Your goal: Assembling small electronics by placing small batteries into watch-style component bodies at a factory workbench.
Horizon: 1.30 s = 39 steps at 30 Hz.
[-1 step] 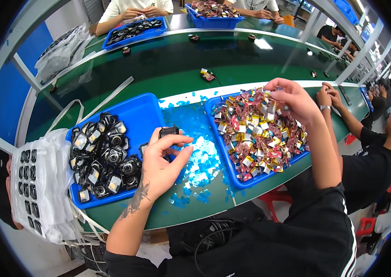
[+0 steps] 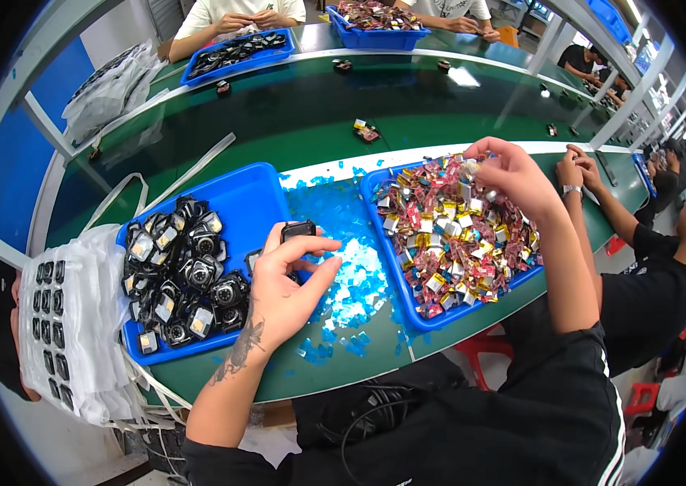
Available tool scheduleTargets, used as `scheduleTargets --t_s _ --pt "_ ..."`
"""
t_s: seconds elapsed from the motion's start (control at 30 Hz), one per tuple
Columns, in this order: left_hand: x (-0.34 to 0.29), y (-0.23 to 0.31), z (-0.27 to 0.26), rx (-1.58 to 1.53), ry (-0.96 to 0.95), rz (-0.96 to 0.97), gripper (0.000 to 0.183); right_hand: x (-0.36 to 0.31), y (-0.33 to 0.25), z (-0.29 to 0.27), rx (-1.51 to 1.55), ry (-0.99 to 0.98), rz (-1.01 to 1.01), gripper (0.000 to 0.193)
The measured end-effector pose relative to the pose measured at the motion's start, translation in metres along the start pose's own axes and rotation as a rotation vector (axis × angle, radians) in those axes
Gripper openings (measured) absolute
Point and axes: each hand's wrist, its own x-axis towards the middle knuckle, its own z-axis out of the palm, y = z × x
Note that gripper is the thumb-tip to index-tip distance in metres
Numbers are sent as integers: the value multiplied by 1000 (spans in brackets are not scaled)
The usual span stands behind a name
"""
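My left hand (image 2: 282, 296) is curled above the right side of a blue tray (image 2: 258, 182). A black watch case (image 2: 298, 230) shows behind its bent fingers and seems held there; the grip itself is partly hidden. Black watch cases (image 2: 197, 274) with round sensor backs and pale patches are heaped in this tray. My right hand (image 2: 513, 174) is over the far edge of a second blue tray (image 2: 420, 322), fingers pinched on a small pale part (image 2: 470, 168). Below it lies a pile of small silver, yellow and red battery parts (image 2: 448, 243).
Blue film scraps (image 2: 355, 283) litter the green table between the trays. White moulded sheets of black parts (image 2: 76, 324) stand at the left. A few loose parts (image 2: 365, 131) lie on the green belt. Across it, people work beside blue trays (image 2: 238, 57); a neighbour's hands (image 2: 576, 170) are close on the right.
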Motion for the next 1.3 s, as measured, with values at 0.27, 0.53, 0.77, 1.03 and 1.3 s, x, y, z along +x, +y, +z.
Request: scheduleTargets --t_s 0.27,0.53,0.77,1.03,1.3 --pt "-4 0 2 74 18 40 16 -9 9 -6 -707 185 -273 19" --pt "-2 -6 1 99 69 58 15 -53 1 19 -1015 -53 -602 20" --pt "-2 -6 3 -46 31 17 23 -58 22 40 -1115 -91 -566 24" --pt "0 -3 -1 -522 -85 -141 30 -66 25 19 -311 80 -270 13" --pt "-7 3 2 42 -156 172 34 -65 -6 95 -700 -119 -433 12"
